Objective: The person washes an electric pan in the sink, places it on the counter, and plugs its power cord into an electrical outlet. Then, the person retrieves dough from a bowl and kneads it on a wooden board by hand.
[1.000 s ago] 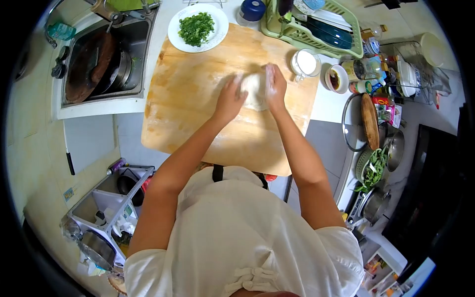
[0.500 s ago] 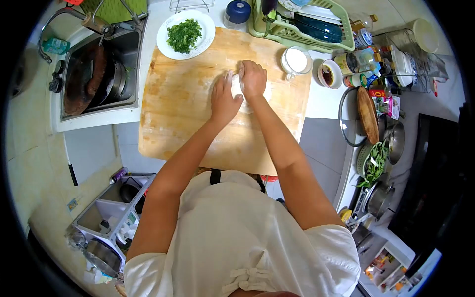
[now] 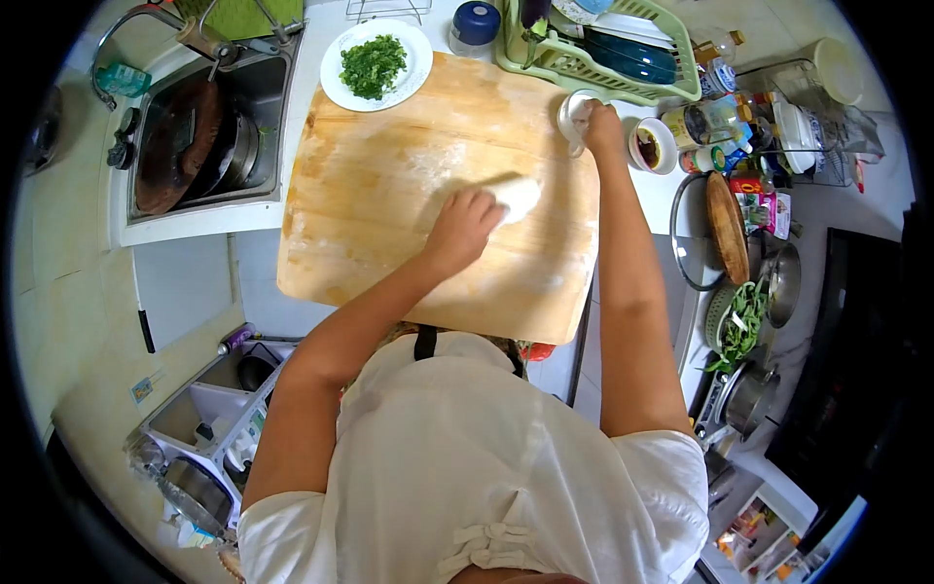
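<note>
A pale piece of dough lies on the floured wooden board. My left hand curls its fingers over the dough's left end. At the board's far right corner my right hand is at a clear glass cup with white powder, its fingertips over or inside the rim. Those fingertips are partly hidden, so I cannot tell whether they grip the cup or the powder. Loose flour is scattered across the board behind the dough.
A plate of chopped greens stands behind the board, beside a blue-lidded jar. A small bowl of dark sauce is right of the cup. A green dish rack sits at the back; a sink with a wok is left.
My right hand has left the dough and reached right to the glass cup. My left hand stays on the dough, which now shows further right and nearer me. The board has shifted slightly.
</note>
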Demonstrator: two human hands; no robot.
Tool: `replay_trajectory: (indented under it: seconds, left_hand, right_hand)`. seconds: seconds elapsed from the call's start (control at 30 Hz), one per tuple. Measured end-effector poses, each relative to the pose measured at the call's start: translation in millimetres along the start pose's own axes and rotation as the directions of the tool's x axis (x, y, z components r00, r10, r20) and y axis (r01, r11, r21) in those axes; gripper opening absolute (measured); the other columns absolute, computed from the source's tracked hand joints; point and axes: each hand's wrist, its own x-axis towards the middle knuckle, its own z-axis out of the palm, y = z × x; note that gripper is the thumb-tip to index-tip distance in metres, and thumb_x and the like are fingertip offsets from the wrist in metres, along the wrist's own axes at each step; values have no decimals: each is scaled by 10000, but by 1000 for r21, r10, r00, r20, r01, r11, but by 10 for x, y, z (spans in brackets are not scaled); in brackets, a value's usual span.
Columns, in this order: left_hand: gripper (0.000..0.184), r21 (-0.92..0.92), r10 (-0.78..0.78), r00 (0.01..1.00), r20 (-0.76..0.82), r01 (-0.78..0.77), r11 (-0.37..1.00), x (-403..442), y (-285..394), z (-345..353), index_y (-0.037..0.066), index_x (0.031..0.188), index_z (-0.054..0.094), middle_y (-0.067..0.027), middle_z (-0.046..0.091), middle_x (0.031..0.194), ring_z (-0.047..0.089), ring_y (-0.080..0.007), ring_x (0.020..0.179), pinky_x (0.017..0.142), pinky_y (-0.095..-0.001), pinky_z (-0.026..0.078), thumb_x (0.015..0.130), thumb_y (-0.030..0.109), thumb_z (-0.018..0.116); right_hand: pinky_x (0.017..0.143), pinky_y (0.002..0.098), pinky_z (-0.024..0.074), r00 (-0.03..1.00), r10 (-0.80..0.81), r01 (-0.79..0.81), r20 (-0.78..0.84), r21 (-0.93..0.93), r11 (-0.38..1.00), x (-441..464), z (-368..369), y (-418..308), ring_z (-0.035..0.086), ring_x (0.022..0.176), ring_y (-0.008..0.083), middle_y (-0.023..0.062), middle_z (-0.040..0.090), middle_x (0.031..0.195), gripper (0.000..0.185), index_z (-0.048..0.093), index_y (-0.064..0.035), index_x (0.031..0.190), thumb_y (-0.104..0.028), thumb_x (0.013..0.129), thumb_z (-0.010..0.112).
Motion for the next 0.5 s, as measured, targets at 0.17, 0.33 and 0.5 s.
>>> replay_trajectory:
  seconds: [0.17, 0.33, 0.5]
  left_hand:
    - [143, -4, 73, 988, -134, -74, 997, -409, 106, -72, 30, 863, 602, -115, 543, 961, 521, -299, 977, 820, -394, 463, 728, 63, 631]
    - [166, -150, -209, 945, -253, 176, 973, -532, 62, -155, 21, 850, 564, -139, 534, 961, 532, -334, 941, 798, -392, 473, 697, -7, 622]
    - [189, -178, -178, 973, -147, 151, 973, -683, -11, -271, 15, 858, 554, -154, 521, 996, 530, -346, 950, 810, -402, 471, 683, -16, 619]
  right_hand:
    - [802, 406, 529, 979, -198, 199, 42, -17, 980, 157, 132, 188, 649, 938, 346, 197, 664, 1002, 303, 654, -112, 1077, -103, 774, 642]
    - [779, 274, 487, 944, -284, 76, 166, 728, 681, -118, -249, 46, 603, 851, 109, 40, 683, 933, 289, 643, 7, 1108, -95, 838, 625]
    - [1023, 431, 396, 701, -708, 627, 81, 402, 667, -1021, 73, 78, 518, 1201, 340, 166, 562, 1289, 445, 548, -96, 1293, -201, 865, 608]
